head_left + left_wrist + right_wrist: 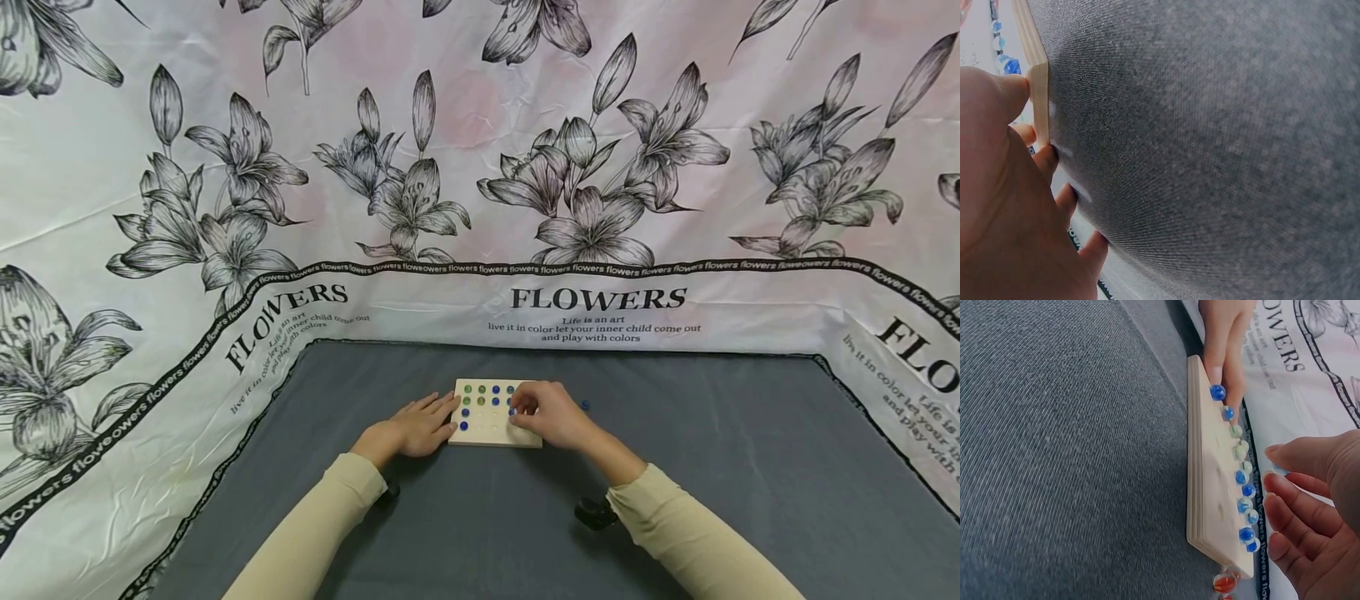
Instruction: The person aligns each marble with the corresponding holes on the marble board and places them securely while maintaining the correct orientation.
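A pale wooden board [495,437] with rows of hollows lies flat on the grey cloth. Green glass marbles [475,401] fill hollows at its far left; blue marbles [464,419] sit at the near left and far right. My left hand [422,423] rests at the board's left edge, fingers extended, its thumb against the side in the left wrist view. Over the board's right part, my right hand [557,414] pinches a small bluish marble [1280,469] between thumb and forefinger, mostly covered by them. That hand hides some right-hand hollows in the head view.
A loose blue marble [585,405] lies on the cloth right of the board. Red-orange marbles [1225,583] show past the board's end in the right wrist view. Grey cloth [480,525] covers the table, and a flower-printed curtain [420,308] hangs behind and at both sides.
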`<action>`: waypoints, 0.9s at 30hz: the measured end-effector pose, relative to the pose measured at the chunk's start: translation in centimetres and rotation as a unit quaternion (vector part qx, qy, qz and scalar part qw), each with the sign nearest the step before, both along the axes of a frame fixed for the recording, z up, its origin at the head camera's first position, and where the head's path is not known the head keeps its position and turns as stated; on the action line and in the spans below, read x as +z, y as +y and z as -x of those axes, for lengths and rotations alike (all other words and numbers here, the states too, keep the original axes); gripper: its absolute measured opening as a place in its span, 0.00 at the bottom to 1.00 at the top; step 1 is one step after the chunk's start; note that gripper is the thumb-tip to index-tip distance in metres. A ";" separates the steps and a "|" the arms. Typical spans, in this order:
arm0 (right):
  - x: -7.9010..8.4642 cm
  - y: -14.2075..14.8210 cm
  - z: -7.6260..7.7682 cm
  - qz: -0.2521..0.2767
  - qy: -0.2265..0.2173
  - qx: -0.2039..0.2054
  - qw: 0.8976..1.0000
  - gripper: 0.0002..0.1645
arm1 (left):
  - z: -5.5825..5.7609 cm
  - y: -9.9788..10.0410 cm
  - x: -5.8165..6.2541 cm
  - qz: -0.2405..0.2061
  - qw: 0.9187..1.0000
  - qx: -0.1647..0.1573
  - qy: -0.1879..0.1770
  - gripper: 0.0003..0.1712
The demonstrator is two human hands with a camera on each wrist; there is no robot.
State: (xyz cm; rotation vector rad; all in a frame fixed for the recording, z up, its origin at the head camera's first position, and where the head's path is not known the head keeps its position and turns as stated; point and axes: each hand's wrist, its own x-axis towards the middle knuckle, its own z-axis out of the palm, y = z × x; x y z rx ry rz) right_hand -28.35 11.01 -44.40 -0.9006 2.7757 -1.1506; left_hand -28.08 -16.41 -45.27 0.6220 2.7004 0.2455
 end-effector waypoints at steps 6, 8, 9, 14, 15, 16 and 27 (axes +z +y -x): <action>0.2 -0.8 0.4 0.002 0.008 0.003 1.000 0.05 | 0.1 0.1 0.6 0.010 1.000 -0.001 0.007 0.34; 0.2 -1.0 0.5 0.002 0.013 0.002 1.000 0.06 | 0.1 0.2 0.7 0.011 1.000 0.000 0.008 0.35; 0.1 -1.1 0.6 0.002 0.014 0.001 1.000 0.06 | 0.2 0.2 0.7 0.010 1.000 0.001 0.007 0.35; -0.2 -2.0 0.8 -0.004 0.009 -0.008 1.000 0.05 | 0.1 0.2 0.7 0.006 1.000 0.003 0.002 0.35; -0.3 -2.2 0.9 -0.005 0.007 -0.009 1.000 0.05 | 0.1 0.2 0.7 0.005 1.000 0.004 0.000 0.35; -0.3 -2.4 0.9 -0.006 0.005 -0.010 1.000 0.05 | 0.1 0.2 0.7 0.004 1.000 0.004 -0.001 0.35; -1.6 -4.1 0.9 0.010 -0.014 -0.039 0.999 0.05 | -0.1 0.2 0.3 0.007 1.000 0.006 -0.007 0.35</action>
